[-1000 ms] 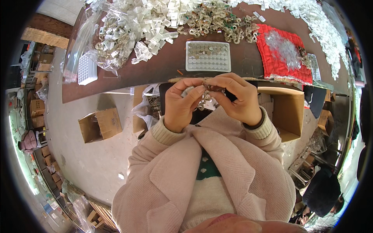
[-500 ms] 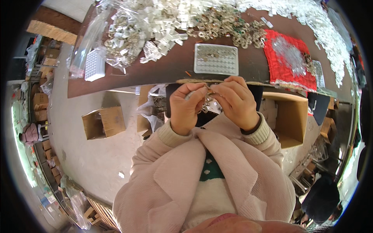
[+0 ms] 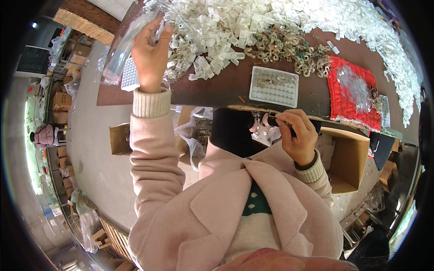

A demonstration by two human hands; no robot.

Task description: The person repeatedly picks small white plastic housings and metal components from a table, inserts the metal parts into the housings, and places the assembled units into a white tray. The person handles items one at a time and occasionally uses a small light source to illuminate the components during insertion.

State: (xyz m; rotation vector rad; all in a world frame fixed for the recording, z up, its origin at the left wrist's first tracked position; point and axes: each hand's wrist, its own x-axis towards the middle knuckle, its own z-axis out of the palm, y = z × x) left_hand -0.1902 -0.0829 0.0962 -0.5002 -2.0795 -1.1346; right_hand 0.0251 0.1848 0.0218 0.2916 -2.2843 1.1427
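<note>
At the table's left, my left hand [image 3: 151,58] is stretched out over a clear plastic bag [image 3: 118,56] and a pile of small whitish parts. Its thumb and fingers are apart, and nothing shows clearly between them. Closer to my body, just off the table's front edge, my right hand [image 3: 299,137] pinches a small, thin piece, too tiny to name. A white plastic tray [image 3: 272,98] with rows of round pockets lies beyond it, small round pieces scattered over its upper part. Behind the tray sits a heap of tan ring-shaped parts [image 3: 289,45].
Translucent plastic pieces [image 3: 235,20] cover the table's far side. A red quilted cloth [image 3: 341,99] with clear bits lies at the right. A white pocketed tray [image 3: 129,76] stands by the bag. Below the table are cardboard boxes [image 3: 347,165] and a white plastic bag [image 3: 195,147].
My hands were together in front of my body; my left hand has moved away to the far left over the table. My right hand keeps its pinch, slightly lower and further right.
</note>
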